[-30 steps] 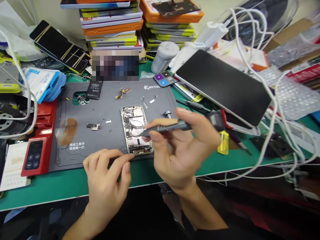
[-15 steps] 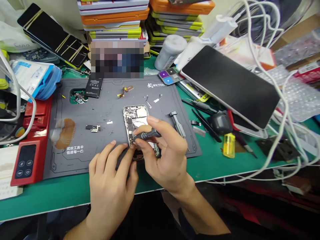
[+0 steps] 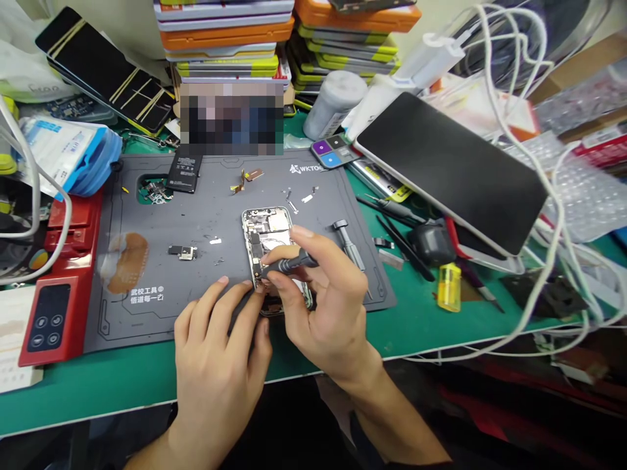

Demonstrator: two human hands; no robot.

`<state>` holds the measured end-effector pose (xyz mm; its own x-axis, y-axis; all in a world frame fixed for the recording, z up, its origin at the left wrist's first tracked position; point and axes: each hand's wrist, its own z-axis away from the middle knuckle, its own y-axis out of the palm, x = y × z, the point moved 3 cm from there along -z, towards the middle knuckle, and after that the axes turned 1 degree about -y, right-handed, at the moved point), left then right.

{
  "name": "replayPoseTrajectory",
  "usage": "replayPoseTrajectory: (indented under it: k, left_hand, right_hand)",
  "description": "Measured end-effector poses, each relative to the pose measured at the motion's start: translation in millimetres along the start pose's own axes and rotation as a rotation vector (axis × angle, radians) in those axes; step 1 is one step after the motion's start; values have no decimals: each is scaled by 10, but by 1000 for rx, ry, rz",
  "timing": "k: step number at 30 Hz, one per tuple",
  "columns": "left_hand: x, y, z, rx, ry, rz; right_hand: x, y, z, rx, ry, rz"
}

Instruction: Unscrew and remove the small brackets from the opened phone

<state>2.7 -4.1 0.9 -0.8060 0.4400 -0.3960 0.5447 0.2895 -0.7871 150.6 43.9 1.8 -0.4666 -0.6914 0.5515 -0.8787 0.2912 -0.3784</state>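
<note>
An opened phone (image 3: 269, 220) lies on the dark grey work mat (image 3: 191, 215), its inner parts exposed. My right hand (image 3: 326, 294) is closed around a small dark screwdriver (image 3: 294, 263), whose tip end is down at the phone's left side. Fingers and thumb of that hand cover part of the phone's lower half. My left hand (image 3: 220, 333) rests with fingers outstretched at the phone's lower left edge, fingertips touching it. Left of the phone lie a small metal-and-black part (image 3: 183, 252) and tiny bits. A grey tool (image 3: 349, 245) lies to the right.
A black battery (image 3: 184, 171) and a copper-coloured flex piece (image 3: 245, 179) lie on the mat's far half. At right are a large dark-screened device (image 3: 453, 171), a yellow lighter (image 3: 449, 287) and white cables (image 3: 551, 248). A red device (image 3: 53, 316) stands left; boxes (image 3: 225, 36) are stacked behind.
Almost nothing differs. The screwdriver's handle has shifted very slightly in my right hand; my left hand stays at the phone's edge.
</note>
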Motion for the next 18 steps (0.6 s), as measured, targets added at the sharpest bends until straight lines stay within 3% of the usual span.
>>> replayPoseTrajectory:
  k: [8, 18]
  left_hand:
    - [11, -9, -15, -29, 0, -17]
    - [10, -20, -8, -38, 38, -58]
  right_hand:
    - [89, -134, -15, -189, 210, -257]
    - [129, -144, 17, -35, 355, -488]
